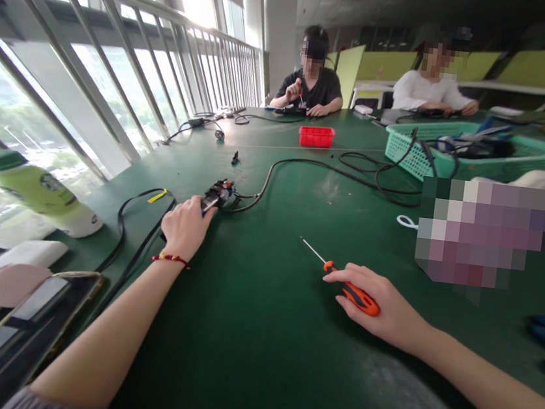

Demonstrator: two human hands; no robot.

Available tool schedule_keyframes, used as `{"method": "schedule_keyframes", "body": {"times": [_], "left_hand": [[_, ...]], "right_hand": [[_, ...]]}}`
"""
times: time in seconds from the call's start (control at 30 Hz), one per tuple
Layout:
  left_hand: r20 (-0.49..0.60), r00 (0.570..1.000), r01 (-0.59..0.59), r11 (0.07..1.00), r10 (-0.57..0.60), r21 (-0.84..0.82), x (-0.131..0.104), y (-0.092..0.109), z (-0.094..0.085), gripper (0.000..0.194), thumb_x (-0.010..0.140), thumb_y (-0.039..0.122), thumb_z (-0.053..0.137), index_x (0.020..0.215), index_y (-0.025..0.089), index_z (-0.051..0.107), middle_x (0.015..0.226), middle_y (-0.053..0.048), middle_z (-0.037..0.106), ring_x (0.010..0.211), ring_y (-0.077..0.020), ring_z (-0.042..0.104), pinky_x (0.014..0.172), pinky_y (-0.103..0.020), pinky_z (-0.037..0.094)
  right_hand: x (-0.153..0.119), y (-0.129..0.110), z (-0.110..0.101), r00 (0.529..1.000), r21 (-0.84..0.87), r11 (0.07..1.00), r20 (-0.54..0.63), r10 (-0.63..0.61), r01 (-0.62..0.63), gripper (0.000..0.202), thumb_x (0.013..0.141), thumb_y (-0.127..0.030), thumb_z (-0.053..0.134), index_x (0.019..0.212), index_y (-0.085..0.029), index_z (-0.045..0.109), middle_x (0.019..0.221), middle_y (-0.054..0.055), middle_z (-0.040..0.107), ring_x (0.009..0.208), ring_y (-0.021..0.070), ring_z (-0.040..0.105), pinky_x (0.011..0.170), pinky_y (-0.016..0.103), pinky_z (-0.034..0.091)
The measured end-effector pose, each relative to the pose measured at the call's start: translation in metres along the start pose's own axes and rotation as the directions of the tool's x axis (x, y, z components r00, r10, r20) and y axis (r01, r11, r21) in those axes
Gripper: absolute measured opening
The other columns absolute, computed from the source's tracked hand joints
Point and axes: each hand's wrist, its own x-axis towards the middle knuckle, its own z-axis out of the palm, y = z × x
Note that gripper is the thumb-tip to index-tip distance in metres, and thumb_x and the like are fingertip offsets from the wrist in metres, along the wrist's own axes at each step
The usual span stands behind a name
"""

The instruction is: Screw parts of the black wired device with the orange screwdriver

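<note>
My left hand (pixel 185 226) is closed around a small black device with exposed electronic parts (pixel 219 192), low over the green table (pixel 248 333). A black cable (pixel 272 170) runs from the device's far end across the table. In my right hand (pixel 379 302) lies a screwdriver (pixel 353 294) with an orange and black handle, fingers curled over it. Its thin metal shaft points forward and left, away from the device. A small black piece (pixel 235 157) rests on the table beyond my left hand.
At the far right stands a green basket (pixel 407 147) with cables and tools. A red tray (pixel 316 137) sits mid-table. Left are a bottle (pixel 40 192), a phone-like black slab (pixel 25 340) and a railing (pixel 149 29). Two people (pixel 311 81) sit across; a blurred patch covers something at right.
</note>
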Motion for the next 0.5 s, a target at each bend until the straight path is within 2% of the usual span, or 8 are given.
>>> {"method": "schedule_keyframes", "body": {"times": [0.13,0.23,0.33,0.5], "left_hand": [[-0.069,0.984,0.168,0.985,-0.164,0.049,0.005,-0.033,0.004,0.043,0.087,0.048,0.037,0.104,0.013,0.055,0.095,-0.019,0.064,0.088,-0.0338,0.059,0.067,-0.04,0.041],[-0.17,0.973,0.172,0.982,-0.158,0.072,0.005,-0.049,0.005,0.044,0.088,0.047,0.036,0.111,0.013,0.05,0.102,-0.019,0.061,0.093,-0.0351,0.055,0.072,-0.045,0.04],[-0.231,0.961,0.164,0.985,-0.15,0.043,0.003,-0.052,0.004,0.041,0.086,0.044,0.039,0.114,0.015,0.048,0.106,-0.018,0.058,0.098,-0.0354,0.052,0.075,-0.047,0.039],[-0.222,0.963,0.147,0.988,-0.154,-0.046,0.002,-0.045,0.002,0.033,0.08,0.037,0.046,0.105,0.017,0.051,0.103,-0.018,0.056,0.1,-0.036,0.051,0.077,-0.047,0.037]], "right_hand": [[0.001,0.0,0.0,1.0,-0.01,1.0,0.019,-0.003,0.003,0.026,0.082,-0.025,0.051,0.107,-0.026,0.058,0.099,0.003,0.064,0.092,0.0169,0.061,0.08,0.033,0.05],[0.001,0.0,-0.001,1.0,-0.014,1.0,0.026,-0.012,0.012,0.026,0.082,-0.026,0.051,0.107,-0.026,0.059,0.099,0.003,0.064,0.09,0.0167,0.061,0.079,0.033,0.05],[0.001,-0.001,-0.001,1.0,0.003,1.0,0.006,-0.007,0.007,0.026,0.081,-0.025,0.052,0.106,-0.026,0.06,0.097,0.003,0.063,0.086,0.0158,0.061,0.077,0.031,0.051],[0.002,-0.001,-0.001,1.0,0.023,1.0,0.019,-0.006,0.006,0.027,0.081,-0.025,0.052,0.107,-0.026,0.06,0.096,0.003,0.062,0.084,0.0148,0.06,0.077,0.031,0.05]]}}
